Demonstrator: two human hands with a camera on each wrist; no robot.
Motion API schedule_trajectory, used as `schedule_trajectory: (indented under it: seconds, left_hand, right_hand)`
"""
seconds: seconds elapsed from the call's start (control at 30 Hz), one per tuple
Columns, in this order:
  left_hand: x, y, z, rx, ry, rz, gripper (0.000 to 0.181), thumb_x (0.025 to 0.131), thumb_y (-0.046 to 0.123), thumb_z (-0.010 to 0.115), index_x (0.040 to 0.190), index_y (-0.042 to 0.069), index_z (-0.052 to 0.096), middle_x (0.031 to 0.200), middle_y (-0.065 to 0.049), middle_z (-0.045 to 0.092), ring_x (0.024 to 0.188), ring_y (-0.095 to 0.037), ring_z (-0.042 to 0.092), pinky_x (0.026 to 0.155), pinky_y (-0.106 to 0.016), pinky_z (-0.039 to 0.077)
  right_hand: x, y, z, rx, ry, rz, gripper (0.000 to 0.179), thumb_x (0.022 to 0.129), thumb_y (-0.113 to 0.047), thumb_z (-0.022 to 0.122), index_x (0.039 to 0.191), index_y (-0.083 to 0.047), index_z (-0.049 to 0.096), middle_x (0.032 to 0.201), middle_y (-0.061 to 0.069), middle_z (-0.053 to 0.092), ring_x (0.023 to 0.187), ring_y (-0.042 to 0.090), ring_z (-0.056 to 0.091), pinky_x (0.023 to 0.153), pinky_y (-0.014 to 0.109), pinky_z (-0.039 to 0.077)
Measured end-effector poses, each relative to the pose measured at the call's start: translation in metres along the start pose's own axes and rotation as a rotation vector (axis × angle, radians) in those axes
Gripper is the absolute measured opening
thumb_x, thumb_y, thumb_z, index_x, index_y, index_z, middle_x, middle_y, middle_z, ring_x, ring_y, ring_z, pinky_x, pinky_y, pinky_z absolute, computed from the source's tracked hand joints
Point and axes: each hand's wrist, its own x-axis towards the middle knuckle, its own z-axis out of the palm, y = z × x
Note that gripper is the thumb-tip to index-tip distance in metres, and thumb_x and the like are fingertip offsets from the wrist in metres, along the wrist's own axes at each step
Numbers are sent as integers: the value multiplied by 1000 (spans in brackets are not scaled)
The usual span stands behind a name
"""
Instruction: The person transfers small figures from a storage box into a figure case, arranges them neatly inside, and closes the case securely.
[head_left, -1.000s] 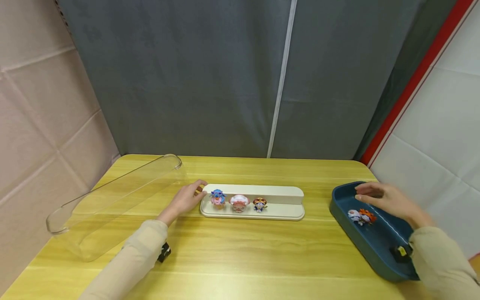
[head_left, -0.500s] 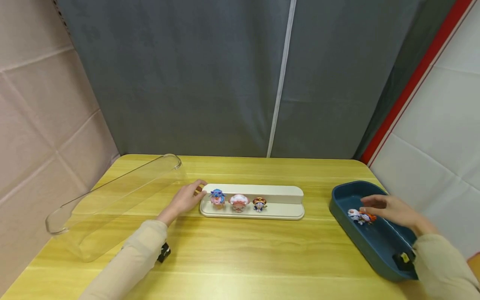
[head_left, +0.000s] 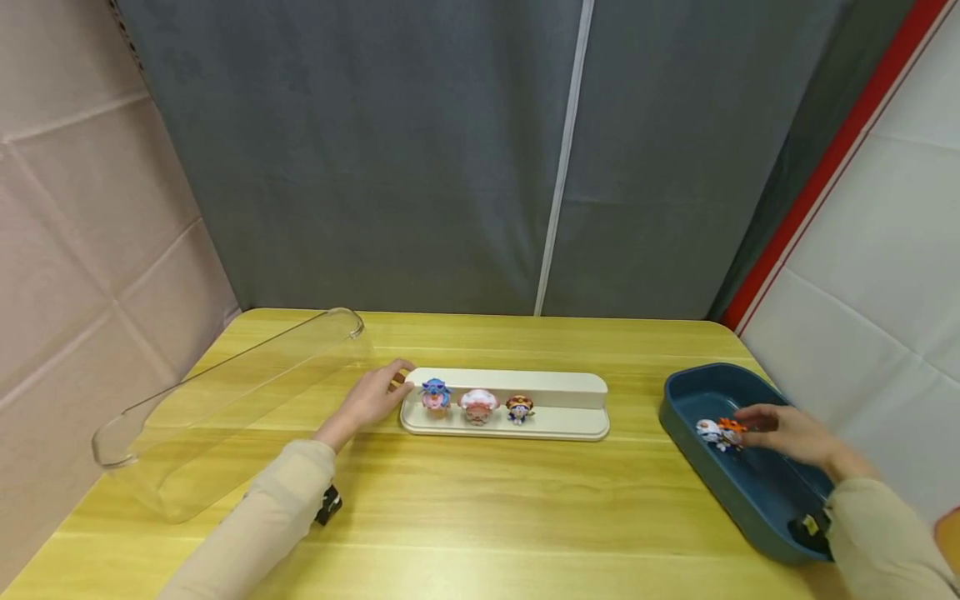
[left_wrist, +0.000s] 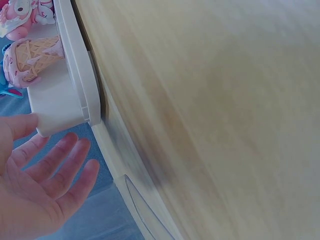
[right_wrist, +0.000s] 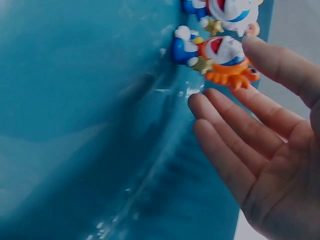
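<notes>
In the head view my left hand [head_left: 369, 397] rests at the left end of a cream display base [head_left: 566, 421]. In the left wrist view its thumb touches the base's corner and the other fingers are loosely spread. Three figurines line the base: one with blue hair and an ice-cream cone [head_left: 436, 398], a pink one with a white top [head_left: 478, 407], and one in a brown hat [head_left: 519, 408]. My right hand [head_left: 787, 435] reaches into a dark blue tray [head_left: 697, 479]. Its thumb and index finger pinch the head of an orange-topped figurine [right_wrist: 227, 55], lying beside a white-headed figurine [right_wrist: 237, 12].
A clear plastic cover [head_left: 247, 400] lies slanted at the left of the wooden table [head_left: 480, 517]. A grey curtain [head_left: 390, 167] hangs behind the table, with pale walls on both sides.
My right hand has moved down and toward the near side of the tray, its fingers now around the orange-topped figurine. The left hand, base and cover look the same.
</notes>
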Motion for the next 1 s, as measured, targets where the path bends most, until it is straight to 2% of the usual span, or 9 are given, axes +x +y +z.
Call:
schedule_trajectory:
  seconds: [0.17, 0.43, 1.0]
  left_hand:
    - [-1, 0, 0, -4, -2, -1, 28, 89, 18, 53, 115, 8, 52, 100, -15, 59, 85, -26, 58, 74, -43, 45]
    - [0, 0, 0, -4, -1, 1, 28, 89, 18, 53, 115, 8, 52, 99, -15, 59, 84, -26, 58, 73, -43, 45]
    - [-1, 1, 0, -3, 1, -4, 27, 89, 17, 53, 115, 8, 52, 99, -15, 59, 84, -27, 58, 73, -43, 45]
  right_hand:
    - [0, 6, 2, 38, 7, 8, 44, 81, -16, 63, 111, 14, 49, 94, 12, 58, 77, 10, 51, 62, 25, 45]
    - [3, 7, 4, 76, -31, 57, 46, 81, -20, 63, 109, 14, 49, 92, 9, 56, 77, 16, 51, 62, 26, 47]
    - [4, 8, 7, 24, 3, -2, 36, 80, -18, 64, 101, 10, 55, 85, 5, 56, 71, 6, 47, 60, 23, 43]
